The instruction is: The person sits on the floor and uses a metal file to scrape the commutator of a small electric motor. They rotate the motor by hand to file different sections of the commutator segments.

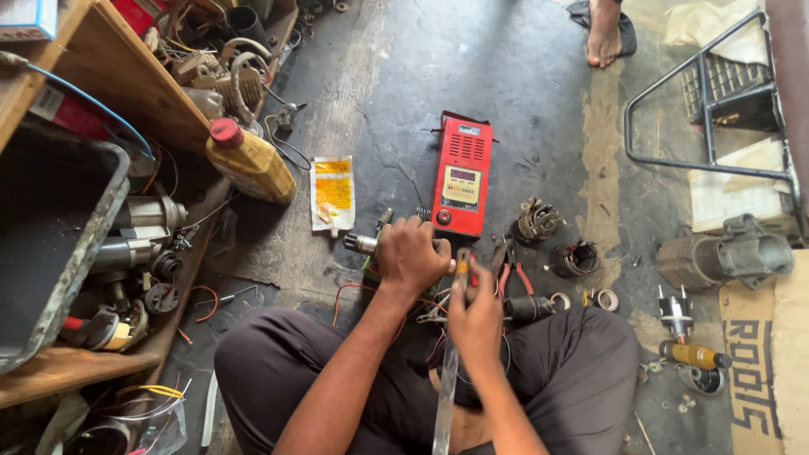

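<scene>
Left hand [410, 255] is closed over a small cylindrical motor part [362, 244] on the dark concrete floor [497, 76], fingers wrapped down around it so that only its metal shaft end shows, poking out to the left past the knuckles. Right hand [474, 313] sits just beside it, nearer the body, fingers curled around a long flat metal bar [447, 388]; the bar's upper end rises past the fingertips and its lower length runs down across the lap, between the crossed legs in dark trousers [581, 371].

Just above the left hand lies a red battery tester [462, 173], its lower edge almost touching the knuckles. Red-handled pliers [514, 274] lie just right of the right hand, with dark wound coils [538, 221] beyond them. A yellow sachet [333, 194] lies flat to the upper left of the motor part, and a yellow bottle with a red cap [249, 162] leans at the edge of the wooden shelf [126, 84], which crowds the whole left side with parts and wires.

Open floor stretches above the tester toward another person's bare foot [603, 34]. On the right, a grey metal frame [708, 109] and a ribbed grey motor casing [725, 257] lie well apart from the hands.
</scene>
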